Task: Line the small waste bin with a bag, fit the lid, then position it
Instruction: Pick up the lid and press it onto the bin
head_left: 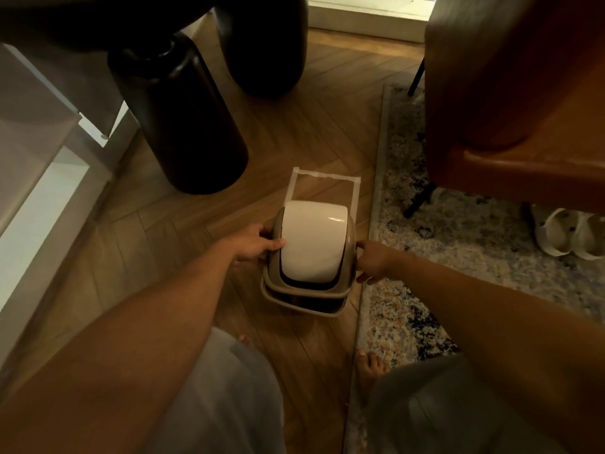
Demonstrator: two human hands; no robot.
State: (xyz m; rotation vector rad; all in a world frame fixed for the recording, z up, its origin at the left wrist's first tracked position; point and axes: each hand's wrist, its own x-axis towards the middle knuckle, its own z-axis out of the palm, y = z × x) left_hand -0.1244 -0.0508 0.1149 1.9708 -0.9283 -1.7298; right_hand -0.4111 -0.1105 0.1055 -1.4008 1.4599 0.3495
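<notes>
A small beige waste bin stands on the wooden floor in the middle of the head view. Its lid, with a white swing flap, sits on top. A dark strip shows under the flap's near edge. My left hand grips the lid's left side, thumb on the flap's edge. My right hand grips the lid's right side. Just beyond the bin a rectangle of white tape is marked on the floor; the bin covers its near end.
A dark cylindrical table leg rises at the left behind the bin. A patterned rug lies to the right, with a brown leather chair and pale sandals on it. White furniture stands far left. My knees and bare toes are near.
</notes>
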